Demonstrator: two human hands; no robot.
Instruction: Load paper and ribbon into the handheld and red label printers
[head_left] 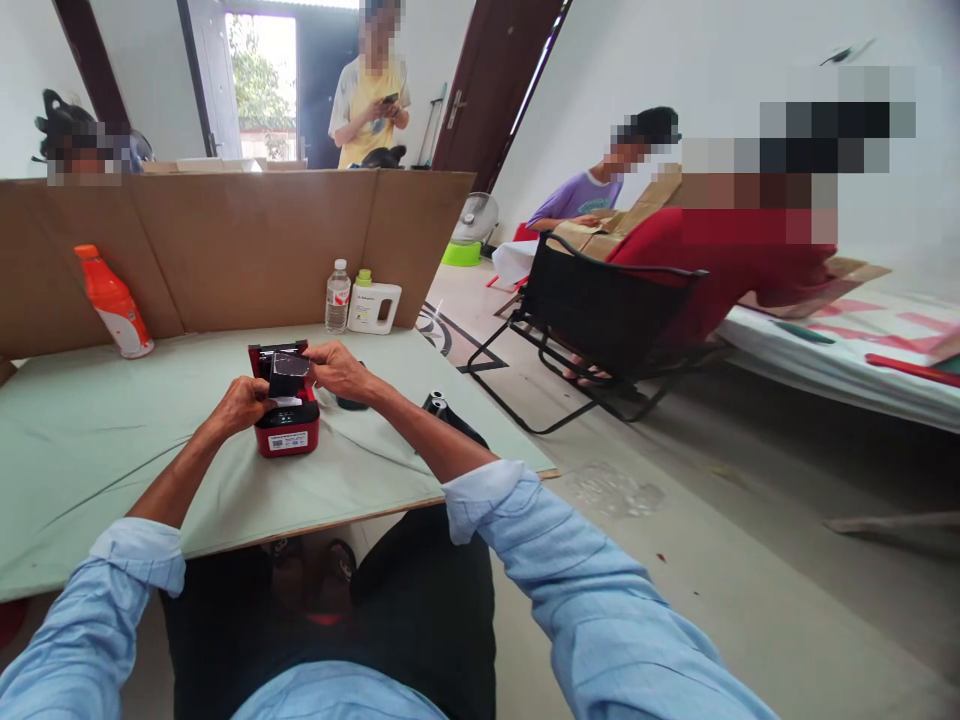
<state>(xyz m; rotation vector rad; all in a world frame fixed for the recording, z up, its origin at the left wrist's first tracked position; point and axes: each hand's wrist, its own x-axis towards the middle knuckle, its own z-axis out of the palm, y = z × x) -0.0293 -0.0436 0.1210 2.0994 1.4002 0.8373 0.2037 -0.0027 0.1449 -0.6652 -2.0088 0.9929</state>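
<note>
Both my hands are at a small red-and-black printer-like device [287, 440] with its lid raised and a white label on its front. My right hand [339, 372] grips the right side of a shiny black roll [289, 373] held just above the open compartment. On the other side, my left hand [246, 402] has its fingers closed at the roll's lower left edge, by a white paper strip [288, 402]. The strip hangs over the device's front part. My fingertips are partly hidden behind the roll.
Black rolls with pale cores [437, 402] lie right on the green-covered table [375, 450]. A dark object [352, 400] sits behind my right wrist. An orange bottle [114, 302], water bottle [337, 297] and white jug [375, 305] stand before a cardboard screen [255, 250]. Other people are nearby.
</note>
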